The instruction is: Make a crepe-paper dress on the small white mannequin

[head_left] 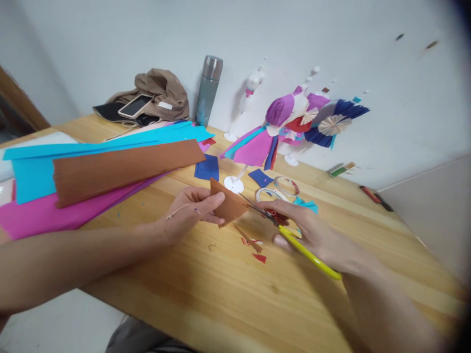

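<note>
Between its thumb and fingers, my left hand (195, 206) pinches a small piece of brown paper (232, 206) held above the table. My right hand (301, 220) is closed on yellow-handled scissors (305, 252), whose blades point left and reach the paper's right edge. Whether the blades are parted is hard to make out. Below the paper lie a thin brown strip (248, 238) and a red scrap (259, 258). Just behind my hands stands a small dress form (253, 147) on a white round base, dressed in purple, pink and blue paper.
Long sheets of brown paper (125, 171), blue paper (33, 171) and magenta paper (55, 215) lie at the left. Farther back are a phone (135, 106), a brown cloth bag (162, 93) and a flask (209, 90). Tape rolls (287, 185) and more dressed figures (334, 122) stand right of centre.
</note>
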`<state>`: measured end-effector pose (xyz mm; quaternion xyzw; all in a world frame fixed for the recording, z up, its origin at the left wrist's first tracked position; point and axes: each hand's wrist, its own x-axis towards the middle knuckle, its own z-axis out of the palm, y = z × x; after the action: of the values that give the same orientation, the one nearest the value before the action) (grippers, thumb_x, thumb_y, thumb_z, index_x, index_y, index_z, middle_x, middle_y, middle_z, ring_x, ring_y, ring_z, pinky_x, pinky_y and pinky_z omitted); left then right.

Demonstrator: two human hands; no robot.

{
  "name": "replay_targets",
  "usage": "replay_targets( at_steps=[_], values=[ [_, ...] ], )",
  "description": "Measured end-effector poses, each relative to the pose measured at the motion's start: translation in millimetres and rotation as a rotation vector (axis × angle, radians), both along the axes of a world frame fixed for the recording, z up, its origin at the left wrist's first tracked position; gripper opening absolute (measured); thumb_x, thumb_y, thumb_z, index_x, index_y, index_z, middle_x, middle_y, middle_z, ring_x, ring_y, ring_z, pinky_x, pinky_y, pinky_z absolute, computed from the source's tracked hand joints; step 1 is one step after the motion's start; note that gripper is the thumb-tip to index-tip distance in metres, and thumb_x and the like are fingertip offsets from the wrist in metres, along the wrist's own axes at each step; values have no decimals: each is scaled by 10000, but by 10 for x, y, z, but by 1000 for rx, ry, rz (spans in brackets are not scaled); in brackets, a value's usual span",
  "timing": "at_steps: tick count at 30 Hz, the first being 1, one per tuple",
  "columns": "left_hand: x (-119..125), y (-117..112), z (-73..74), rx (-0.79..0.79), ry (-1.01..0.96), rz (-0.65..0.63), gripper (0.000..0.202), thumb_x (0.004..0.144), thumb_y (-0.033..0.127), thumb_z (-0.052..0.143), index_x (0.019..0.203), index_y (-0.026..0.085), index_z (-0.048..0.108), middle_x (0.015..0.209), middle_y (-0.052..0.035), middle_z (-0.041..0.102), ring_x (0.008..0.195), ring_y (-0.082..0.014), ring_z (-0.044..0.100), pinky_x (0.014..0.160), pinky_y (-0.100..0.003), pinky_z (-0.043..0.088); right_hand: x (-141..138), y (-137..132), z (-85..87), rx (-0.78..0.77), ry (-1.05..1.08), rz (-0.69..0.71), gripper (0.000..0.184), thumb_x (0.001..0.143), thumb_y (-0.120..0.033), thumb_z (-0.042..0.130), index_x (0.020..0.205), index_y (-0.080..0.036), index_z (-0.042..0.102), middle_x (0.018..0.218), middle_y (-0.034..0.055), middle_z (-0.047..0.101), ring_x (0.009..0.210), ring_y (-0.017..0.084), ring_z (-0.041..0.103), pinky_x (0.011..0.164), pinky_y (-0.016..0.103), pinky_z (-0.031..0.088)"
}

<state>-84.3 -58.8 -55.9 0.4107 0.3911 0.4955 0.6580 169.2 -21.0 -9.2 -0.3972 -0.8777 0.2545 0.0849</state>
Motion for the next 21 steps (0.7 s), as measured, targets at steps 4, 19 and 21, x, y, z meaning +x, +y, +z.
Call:
replay_targets(
  at_steps=[4, 19, 21],
  values=[
    [-2, -7, 24, -4, 33, -9, 332, 753, 484, 757, 758, 152, 769, 732, -51, 728, 723, -163, 672, 753, -281, 583, -29, -12, -6, -47, -12, 10, 542, 819, -504, 657, 1284, -226, 633, 1049, 91, 713, 835, 251, 639, 727, 390, 516],
    [14, -19, 10, -3, 58, -2, 333, 753, 484, 750, 720, 152, 747, 699, -42, 712, 734, -175, 674, 762, -298, 588, -120, -86, 11, -101, -61, -89, 324, 770, -426, 656, 1012, -211, 652, 773, 26, 586, 645, 172, 471, 608, 328, 396],
    [10, -22, 8, 2, 58, -13, 323, 769, 481, 736, 753, 160, 761, 733, -46, 729, 760, -182, 683, 764, -296, 584, -105, -81, -5, -89, -39, -83, 313, 775, -421, 666, 1014, -218, 658, 768, 22, 591, 636, 168, 474, 596, 320, 396]
  ],
)
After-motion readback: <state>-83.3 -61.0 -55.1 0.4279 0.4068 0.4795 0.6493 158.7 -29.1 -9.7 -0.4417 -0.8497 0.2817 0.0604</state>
